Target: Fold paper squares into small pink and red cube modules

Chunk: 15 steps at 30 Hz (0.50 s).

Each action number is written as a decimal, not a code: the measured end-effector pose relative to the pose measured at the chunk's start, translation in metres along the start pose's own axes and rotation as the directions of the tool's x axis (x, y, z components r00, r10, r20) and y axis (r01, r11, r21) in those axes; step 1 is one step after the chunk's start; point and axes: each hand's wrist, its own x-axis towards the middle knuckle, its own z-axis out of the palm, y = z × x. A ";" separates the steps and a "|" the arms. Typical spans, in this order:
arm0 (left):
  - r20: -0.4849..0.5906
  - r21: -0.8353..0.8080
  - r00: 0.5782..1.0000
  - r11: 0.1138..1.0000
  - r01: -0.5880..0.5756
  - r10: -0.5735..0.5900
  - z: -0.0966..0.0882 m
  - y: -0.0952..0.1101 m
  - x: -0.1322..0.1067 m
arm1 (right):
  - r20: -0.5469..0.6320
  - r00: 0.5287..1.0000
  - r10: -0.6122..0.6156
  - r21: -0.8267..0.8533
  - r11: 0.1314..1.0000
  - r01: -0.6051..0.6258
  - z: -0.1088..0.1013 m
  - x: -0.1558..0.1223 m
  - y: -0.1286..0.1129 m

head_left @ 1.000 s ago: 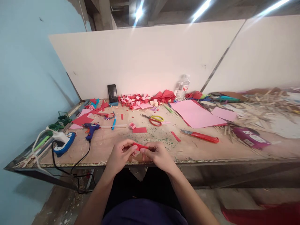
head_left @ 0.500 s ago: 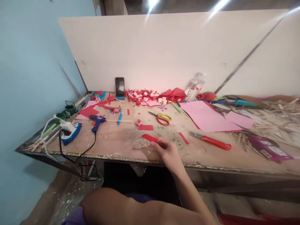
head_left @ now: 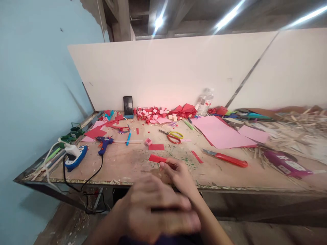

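Note:
My right hand (head_left: pixel 177 172) pinches a narrow red paper strip (head_left: pixel 156 158) between thumb and fingers, just above the front of the table. Close to the camera, my left hand (head_left: pixel 155 211) is blurred by motion, its fingers stretched to the right with a gap between them; nothing shows in it. It covers part of the table edge and my right wrist. Beyond the strip lie a flat red paper rectangle (head_left: pixel 156 147) and a small pink paper box (head_left: pixel 148 141). Scissors (head_left: pixel 171 135) with yellow and red handles lie behind them.
A red-handled utility knife (head_left: pixel 231 159) and pink sheets (head_left: pixel 221 132) lie to the right. At left are a blue glue gun (head_left: pixel 104 144) and a power strip (head_left: pixel 76 159) with cords. A heap of small paper cubes (head_left: pixel 153 114), a phone (head_left: pixel 128 105) and a bottle (head_left: pixel 204 103) line the back.
My left hand has come into view, raised near the camera. My right hand still holds the red strip, which now lies more level. The camera view has tilted up.

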 end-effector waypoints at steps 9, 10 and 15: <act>0.042 0.438 0.991 0.889 -0.134 0.129 -0.004 -0.070 0.035 | 0.089 0.996 -0.019 -0.002 1.000 0.019 -0.001 0.002 0.001; 0.011 0.384 0.995 0.918 -0.100 0.104 -0.003 -0.072 0.033 | 0.099 0.995 -0.018 0.011 1.000 0.017 0.000 0.001 0.001; -0.054 0.057 0.996 0.995 0.076 -0.073 -0.003 -0.068 0.029 | 0.194 0.979 0.055 0.098 0.992 -0.075 0.000 0.000 0.002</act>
